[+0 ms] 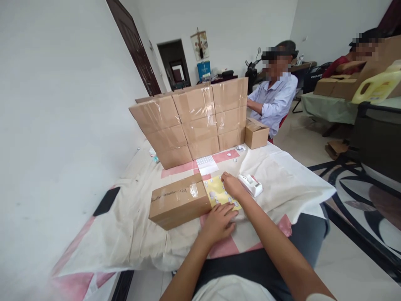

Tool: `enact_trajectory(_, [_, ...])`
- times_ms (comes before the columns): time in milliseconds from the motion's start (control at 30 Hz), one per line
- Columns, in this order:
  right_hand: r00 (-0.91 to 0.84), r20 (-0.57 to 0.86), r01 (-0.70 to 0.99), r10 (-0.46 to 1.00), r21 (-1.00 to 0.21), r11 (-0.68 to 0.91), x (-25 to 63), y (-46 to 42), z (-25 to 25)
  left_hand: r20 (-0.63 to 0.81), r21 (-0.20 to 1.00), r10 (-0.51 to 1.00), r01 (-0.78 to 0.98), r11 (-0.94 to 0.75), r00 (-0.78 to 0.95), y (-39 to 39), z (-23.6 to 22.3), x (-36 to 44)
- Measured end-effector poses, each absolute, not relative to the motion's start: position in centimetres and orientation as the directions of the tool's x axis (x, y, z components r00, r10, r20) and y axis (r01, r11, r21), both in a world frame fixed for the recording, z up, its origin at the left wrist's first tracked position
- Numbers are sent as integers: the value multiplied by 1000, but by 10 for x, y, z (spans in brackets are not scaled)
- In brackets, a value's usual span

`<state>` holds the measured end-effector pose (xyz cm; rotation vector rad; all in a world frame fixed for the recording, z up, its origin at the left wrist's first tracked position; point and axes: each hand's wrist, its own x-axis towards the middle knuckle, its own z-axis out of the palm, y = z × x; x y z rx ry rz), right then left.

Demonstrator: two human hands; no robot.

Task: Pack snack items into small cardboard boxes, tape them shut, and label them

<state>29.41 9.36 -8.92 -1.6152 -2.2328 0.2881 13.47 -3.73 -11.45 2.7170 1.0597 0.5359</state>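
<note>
A yellow patterned paper sheet (216, 190) lies on the table beside a taped cardboard box (178, 200). My left hand (219, 221) rests flat at the sheet's near edge, its fingers stretched out and slightly spread. Along the far right edge of the sheet, my right hand (232, 184) has its fingers curled together on the paper. A white tape dispenser (250, 185) stands just right of my right hand. Beyond the yellow sheet lies a white sheet with rows of small marks (207, 165).
Stacked cardboard boxes (191, 121) form a wall across the table's back, with a smaller box (257, 133) at its right end. A black flat object (107, 200) lies on the left. A person (275, 96) sits behind the boxes; another (347, 62) is at a farther table.
</note>
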Motion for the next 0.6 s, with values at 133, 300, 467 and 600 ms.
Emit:
enact_trajectory(133, [-264,158,882,952,-359,304,294,93,-87,277,320,691,613,-722,668,-37,-116,135])
enact_trajectory(300, [-231,149,903,961,-336,269,295,91,-90,276,344,705,617,-707,654,-38,-115,137])
enact_trajectory(467, [-193,154,921,969,-313,233,293,90,-92,267,376,714,612,-696,647,-35,-121,136])
enact_trajectory(600, [-185,159,922,970,-313,227,291,91,-93,280,457,713,564,-688,643,-32,-125,135])
